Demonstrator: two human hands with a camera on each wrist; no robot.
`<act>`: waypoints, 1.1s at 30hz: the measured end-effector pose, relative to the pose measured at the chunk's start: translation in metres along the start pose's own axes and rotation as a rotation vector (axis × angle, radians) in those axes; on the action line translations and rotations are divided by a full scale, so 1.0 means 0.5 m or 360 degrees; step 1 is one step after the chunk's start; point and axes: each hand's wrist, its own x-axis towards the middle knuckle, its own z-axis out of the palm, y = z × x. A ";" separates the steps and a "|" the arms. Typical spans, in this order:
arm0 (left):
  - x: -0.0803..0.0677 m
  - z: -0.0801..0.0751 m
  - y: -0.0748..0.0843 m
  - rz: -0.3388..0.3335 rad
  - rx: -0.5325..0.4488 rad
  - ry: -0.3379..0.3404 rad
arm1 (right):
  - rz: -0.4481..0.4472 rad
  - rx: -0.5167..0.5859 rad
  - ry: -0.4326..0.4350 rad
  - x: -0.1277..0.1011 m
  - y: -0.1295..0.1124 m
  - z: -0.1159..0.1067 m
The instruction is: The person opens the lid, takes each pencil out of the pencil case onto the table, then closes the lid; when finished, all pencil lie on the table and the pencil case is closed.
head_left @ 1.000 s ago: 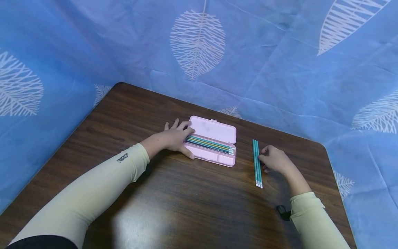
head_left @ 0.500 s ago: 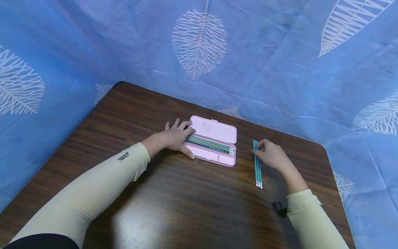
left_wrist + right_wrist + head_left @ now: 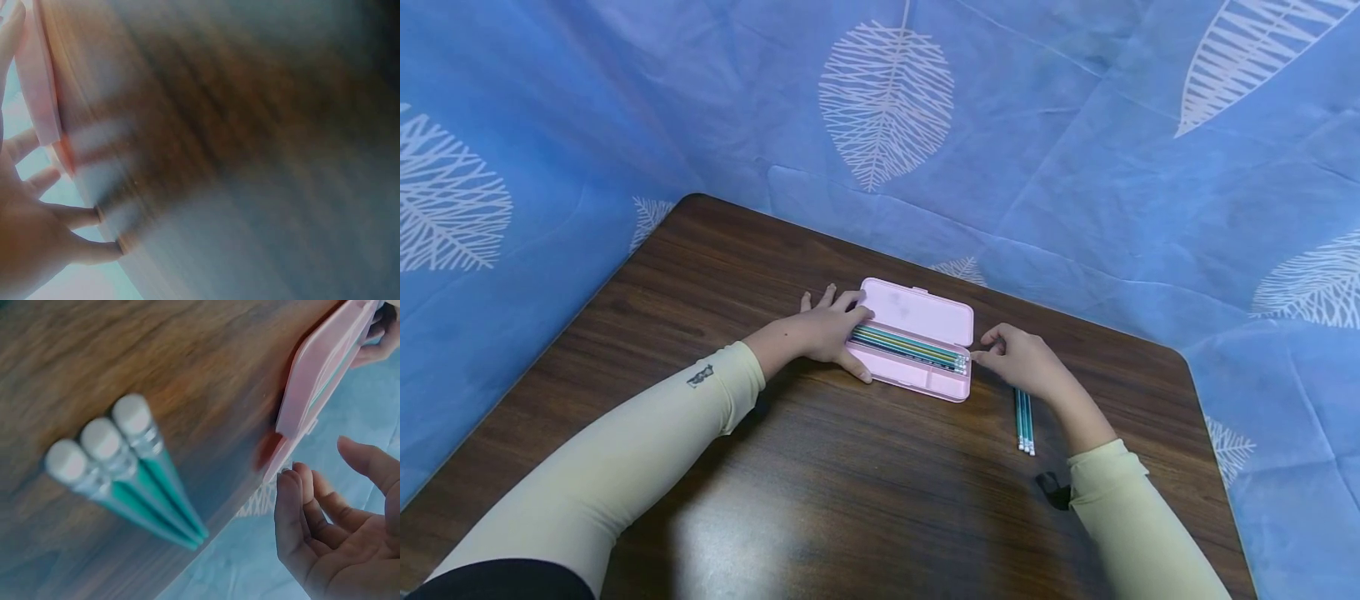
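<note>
Three teal pencils (image 3: pixel 1024 421) beside pink case (image 3: pixel 925 317)

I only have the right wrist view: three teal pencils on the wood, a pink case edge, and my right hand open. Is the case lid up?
Observer: Yes. In the head view the pink pencil case lies open on the table, its lid folded back flat.
Operator: Anything inside it?
Observer: Several pencils in the case lie lengthwise in its tray, teal ones and at least one yellowish.
Operator: Where is the left hand?
Observer: The left hand rests on the case's left end, fingers over the rim, thumb along the near side.
Operator: And my right hand against the case?
Observer: The right hand is at the case's right end, partly covering the three teal pencils.
</note>
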 end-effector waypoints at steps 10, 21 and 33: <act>0.000 -0.002 -0.001 0.0002 -0.0017 -0.0008 | -0.0188 0.0032 -0.0052 0.024 -0.035 0.022; 0.003 -0.001 -0.002 0.0000 -0.0010 -0.0009 | -0.0278 0.0059 -0.0132 0.056 -0.074 0.047; 0.000 -0.004 0.001 -0.0003 -0.0016 -0.0007 | -0.0357 0.0059 -0.0157 0.071 -0.099 0.070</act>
